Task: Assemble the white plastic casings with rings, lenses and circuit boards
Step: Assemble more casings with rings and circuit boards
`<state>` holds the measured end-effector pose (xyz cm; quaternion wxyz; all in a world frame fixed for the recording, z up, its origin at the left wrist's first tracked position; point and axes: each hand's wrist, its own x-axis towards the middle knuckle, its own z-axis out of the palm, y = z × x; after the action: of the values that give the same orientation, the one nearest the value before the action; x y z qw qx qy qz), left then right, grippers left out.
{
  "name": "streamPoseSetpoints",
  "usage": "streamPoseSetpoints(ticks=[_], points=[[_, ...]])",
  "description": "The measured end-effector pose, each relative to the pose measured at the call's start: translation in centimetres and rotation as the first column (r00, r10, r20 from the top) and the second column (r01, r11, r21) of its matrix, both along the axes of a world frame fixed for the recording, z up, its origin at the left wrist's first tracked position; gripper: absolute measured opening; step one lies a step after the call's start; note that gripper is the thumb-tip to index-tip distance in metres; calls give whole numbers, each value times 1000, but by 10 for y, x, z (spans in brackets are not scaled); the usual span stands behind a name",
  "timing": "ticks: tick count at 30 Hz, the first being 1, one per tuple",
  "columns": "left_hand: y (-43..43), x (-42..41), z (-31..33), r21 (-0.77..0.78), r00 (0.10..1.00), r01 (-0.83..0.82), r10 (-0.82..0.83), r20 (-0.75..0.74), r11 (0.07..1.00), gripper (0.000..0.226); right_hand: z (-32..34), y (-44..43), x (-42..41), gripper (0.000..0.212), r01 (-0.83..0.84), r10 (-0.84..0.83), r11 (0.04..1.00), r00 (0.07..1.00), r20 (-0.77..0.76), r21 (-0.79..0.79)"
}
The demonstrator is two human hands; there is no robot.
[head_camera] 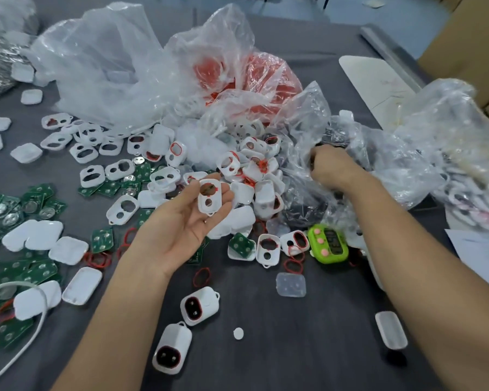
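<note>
My left hand [181, 221] lies palm up over the table and holds a white casing [209, 196] with a red ring in its large hole. My right hand [329, 167] is closed inside a clear plastic bag [302, 119] of dark lenses; what its fingers grip is hidden. Loose white casings [124, 208] and red rings [201, 277] are piled between the hands. Green circuit boards [40, 270] lie at the left. Two assembled casings [199, 306] rest near the front edge.
Big clear bags [110, 66] and a bag of red rings [268, 77] stand at the back. A green timer [328, 244] sits right of centre. A clear lid [291, 285], a white cable [26, 342] and a white tray [376, 86] are nearby.
</note>
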<state>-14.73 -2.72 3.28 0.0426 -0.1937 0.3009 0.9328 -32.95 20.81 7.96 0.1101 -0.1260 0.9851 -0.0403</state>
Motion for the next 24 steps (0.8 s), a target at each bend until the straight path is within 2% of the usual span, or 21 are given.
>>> streamPoseSetpoints(ticks=[3,6,8,10,12,13,15,16,18,20,22,24], points=[[4,-2,3,6,1000,25,-25,11,1000,31,-3,-1,3,22,-24,24,1000,1000,15,-7],[7,-3,3,14,999,27,-28,36,1000,30,-6,5,7,25,18,-22,996,999,-44,-91],[8,-3,2,6,998,39,-39,42,999,31,1,12,12,26,46,-77,976,987,-138,-215],[10,-4,2,-2,997,53,-52,60,999,33,13,18,23,19,28,-127,910,969,-213,-414],[13,-5,2,-35,994,77,-74,84,996,35,26,18,40,14,19,-203,760,956,-210,-650],[15,-6,3,-66,992,98,-92,88,993,35,29,14,49,12,45,-244,649,958,-151,-760],[18,-7,6,-145,989,141,-131,74,979,35,27,0,68,11,178,-247,376,965,87,-909],[18,-8,8,-186,988,153,-143,64,971,35,23,-10,77,12,284,-181,246,953,244,-927],[17,-11,10,-272,987,158,-151,44,949,34,13,-27,93,21,512,57,11,857,512,-859],[15,-12,9,-353,990,141,-138,34,925,31,-1,-38,105,31,686,278,-173,722,633,-707],[9,-14,5,-411,991,113,-130,-13,905,30,-14,-46,110,34,757,393,-267,651,650,-596],[4,-12,-3,-371,986,93,-137,-93,924,41,-23,-53,114,26,758,400,-286,650,646,-586]])
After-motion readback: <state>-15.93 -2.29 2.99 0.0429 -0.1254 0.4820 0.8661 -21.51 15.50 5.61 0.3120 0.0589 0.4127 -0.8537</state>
